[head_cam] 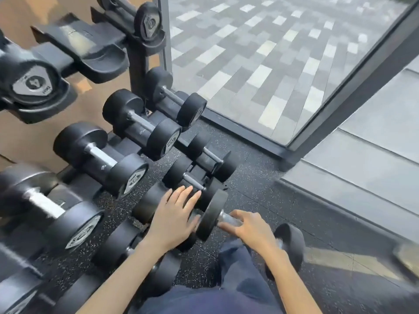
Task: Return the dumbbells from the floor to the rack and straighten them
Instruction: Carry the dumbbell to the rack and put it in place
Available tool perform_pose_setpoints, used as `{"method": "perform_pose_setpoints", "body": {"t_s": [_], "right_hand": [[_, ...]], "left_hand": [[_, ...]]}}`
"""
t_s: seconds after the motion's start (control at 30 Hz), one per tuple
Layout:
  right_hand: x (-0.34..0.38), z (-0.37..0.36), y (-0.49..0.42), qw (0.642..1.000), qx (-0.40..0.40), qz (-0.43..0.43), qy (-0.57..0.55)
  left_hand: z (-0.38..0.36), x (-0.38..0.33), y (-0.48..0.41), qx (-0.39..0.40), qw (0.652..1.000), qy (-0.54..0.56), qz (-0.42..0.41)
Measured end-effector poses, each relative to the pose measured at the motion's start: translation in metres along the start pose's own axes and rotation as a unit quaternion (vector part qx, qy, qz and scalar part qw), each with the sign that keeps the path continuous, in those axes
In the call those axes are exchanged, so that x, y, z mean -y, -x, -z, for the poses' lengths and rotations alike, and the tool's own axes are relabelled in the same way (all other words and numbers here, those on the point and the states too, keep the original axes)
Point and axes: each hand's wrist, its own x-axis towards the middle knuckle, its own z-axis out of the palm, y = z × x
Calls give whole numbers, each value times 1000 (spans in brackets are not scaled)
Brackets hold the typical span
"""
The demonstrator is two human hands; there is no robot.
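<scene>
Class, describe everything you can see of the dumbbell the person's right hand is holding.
The dumbbell has two round black heads, rubber by their look, joined by a shiny metal handle. The right hand wraps the handle. It lies roughly level above the speckled floor, one head near the bottom tier of the rack, the other toward the person's right. The left hand lies flat, fingers spread, beside the near head; contact is unclear.

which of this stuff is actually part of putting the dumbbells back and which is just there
Part of the job:
- dumbbell held by its handle in the right hand
- left hand resting flat on a bottom-row dumbbell
- rack and its other racked dumbbells

Just there:
- window
- speckled floor
</scene>
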Motion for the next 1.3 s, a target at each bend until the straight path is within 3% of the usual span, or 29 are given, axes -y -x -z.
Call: {"method": "perform_pose_setpoints", "body": {"t_s": [0.3,0.6,0.87,1.3], "right_hand": [[-85,185,-121,995,9,59,82],[-100,296,-228,977,19,137,164],[-43,344,-330,962,29,208,177],[97,377,-473,889,86,376,246]], "left_hand": [[22,-67,-180,-18,997,-27,76],[29,-86,-266,-16,989,-25,142],[37,-36,-338,-33,976,-21,214],[82,32,-394,-72,921,-14,383]]}}
